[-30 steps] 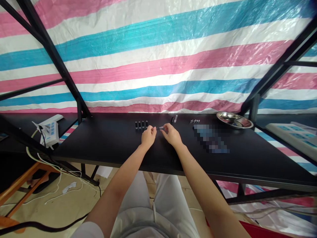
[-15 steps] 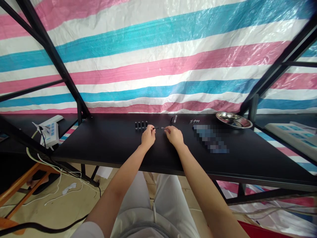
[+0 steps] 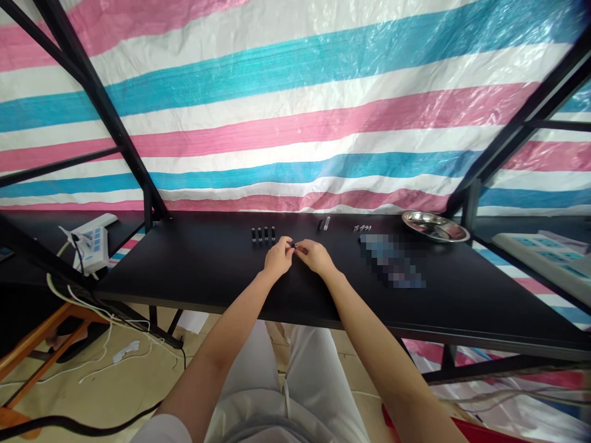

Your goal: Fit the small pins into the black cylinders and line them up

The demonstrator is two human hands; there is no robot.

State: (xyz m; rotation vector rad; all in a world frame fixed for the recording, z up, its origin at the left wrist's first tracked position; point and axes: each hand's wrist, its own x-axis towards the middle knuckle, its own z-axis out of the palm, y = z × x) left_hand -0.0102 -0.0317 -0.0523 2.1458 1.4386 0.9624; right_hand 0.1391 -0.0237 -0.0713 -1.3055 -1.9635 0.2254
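Now the hands have drawn together: half a second ago a gap parted the dark piece on one side from a clear piece on the other, while at this moment the fingertips all but meet, which suggests that the two parts are being fitted or adjusted against each other. The left hand [image 3: 278, 257] pinches the small dark piece [image 3: 292, 245] between thumb and fingers, just above the black surface [image 3: 207, 264]; the right hand [image 3: 318, 256] curls its fingertips at the other end, but what its grip closes on is hidden, and I cannot tell whether it pinches anything. Counting the rest, four black tubes [image 3: 260, 234] form a row left of the hands, one black cap [image 3: 320, 225] lies beside one clear tube [image 3: 327, 223] beyond them, and to the right sit several clear bits [image 3: 362, 228], perhaps four, too small to count surely, one blurred-out item [image 3: 392, 261] and one metal tray [image 3: 431, 226].
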